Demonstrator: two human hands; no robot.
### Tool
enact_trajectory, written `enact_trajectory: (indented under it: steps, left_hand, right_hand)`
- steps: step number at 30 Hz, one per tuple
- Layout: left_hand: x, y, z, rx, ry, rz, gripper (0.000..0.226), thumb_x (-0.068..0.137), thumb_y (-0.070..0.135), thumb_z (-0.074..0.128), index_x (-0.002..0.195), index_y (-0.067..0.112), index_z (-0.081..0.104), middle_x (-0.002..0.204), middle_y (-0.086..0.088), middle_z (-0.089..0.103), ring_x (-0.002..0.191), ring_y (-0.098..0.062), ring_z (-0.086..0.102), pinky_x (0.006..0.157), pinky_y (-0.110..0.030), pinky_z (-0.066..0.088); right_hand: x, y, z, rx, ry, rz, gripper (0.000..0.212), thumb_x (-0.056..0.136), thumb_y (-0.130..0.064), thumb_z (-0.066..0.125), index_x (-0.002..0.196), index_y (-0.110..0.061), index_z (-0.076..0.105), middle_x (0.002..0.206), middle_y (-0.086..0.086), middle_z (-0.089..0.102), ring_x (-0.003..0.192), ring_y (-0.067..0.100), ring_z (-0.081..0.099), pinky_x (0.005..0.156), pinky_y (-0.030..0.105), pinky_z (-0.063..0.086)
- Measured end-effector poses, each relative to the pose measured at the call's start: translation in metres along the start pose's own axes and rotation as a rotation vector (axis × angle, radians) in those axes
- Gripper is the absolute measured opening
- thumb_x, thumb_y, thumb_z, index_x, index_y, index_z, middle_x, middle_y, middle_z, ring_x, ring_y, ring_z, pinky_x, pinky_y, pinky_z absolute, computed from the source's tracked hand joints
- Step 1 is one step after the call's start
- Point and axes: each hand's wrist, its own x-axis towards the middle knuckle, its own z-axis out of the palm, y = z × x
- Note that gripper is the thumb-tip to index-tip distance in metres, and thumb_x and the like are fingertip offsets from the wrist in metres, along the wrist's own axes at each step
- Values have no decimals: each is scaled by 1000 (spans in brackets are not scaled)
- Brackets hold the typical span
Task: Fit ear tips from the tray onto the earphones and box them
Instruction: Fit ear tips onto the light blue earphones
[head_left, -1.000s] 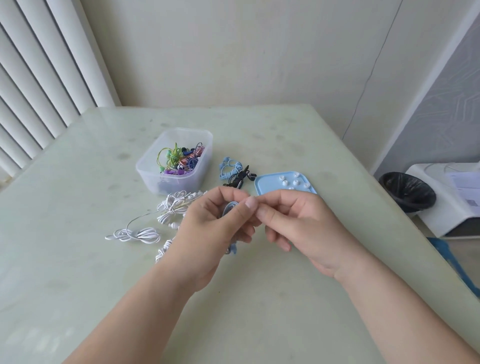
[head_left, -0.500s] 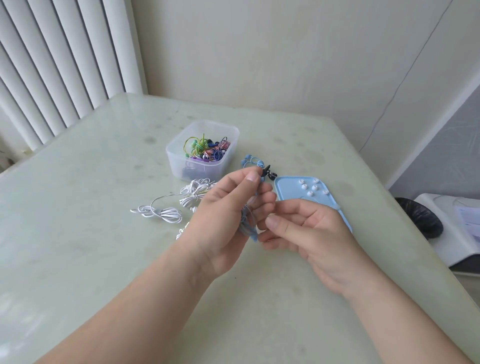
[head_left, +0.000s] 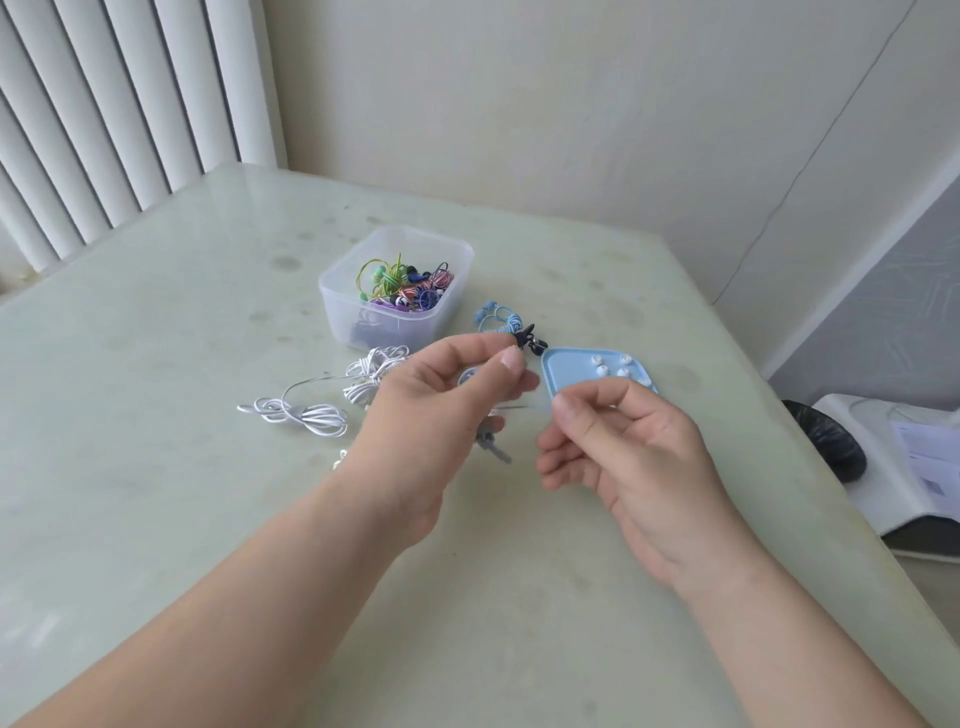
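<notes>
My left hand (head_left: 441, 410) holds a coiled grey-blue earphone (head_left: 491, 441), pinching it between thumb and fingers above the table; its plug end hangs below the palm. My right hand (head_left: 628, 441) pinches the thin cable (head_left: 524, 408) that stretches from the left hand. Behind the right hand lies the light blue tray (head_left: 558, 371) with several white ear tips (head_left: 602, 370). A clear plastic box (head_left: 358, 317) of coloured earphones stands behind the left hand.
White earphone bundles (head_left: 311, 415) lie left of my left hand. A blue coiled earphone (head_left: 498, 318) and a black one (head_left: 532, 340) rest between box and tray. A black bin (head_left: 826, 441) and a white device stand off the table's right edge.
My hands have moved apart, drawing a short length of cable out between them. The view has shifted left and down.
</notes>
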Motion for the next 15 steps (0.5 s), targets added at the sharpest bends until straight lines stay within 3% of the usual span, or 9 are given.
enact_trajectory:
  steps: [3,7,12,15]
  left_hand:
    - [-4,-3,2,187,-33,52,13,86,30,83,96,23,79,86,1,79,80,-16,66,78,-40,54]
    - [-4,-5,4,290,-55,104,11,88,33,81,90,23,80,84,-2,78,70,-14,62,61,-33,49]
    - [1,-11,1,170,-21,70,5,91,21,77,92,17,81,71,-2,74,78,-31,70,72,-40,54]
    - [1,-12,2,175,-14,50,9,94,16,74,101,18,80,82,-5,79,78,-18,73,79,-36,59]
  right_hand:
    - [-1,0,-1,-6,-12,-2,26,77,-23,76,94,-4,75,70,14,65,58,26,60,54,33,52]
    - [2,-4,-9,76,-89,74,35,81,-5,70,116,1,71,87,16,72,69,25,66,66,33,58]
    - [4,-1,-12,75,-74,79,29,84,-9,69,111,0,73,87,18,71,72,26,67,68,33,59]
    - [3,-2,-12,65,-50,77,24,90,-2,66,113,-3,72,83,17,67,71,27,64,66,34,57]
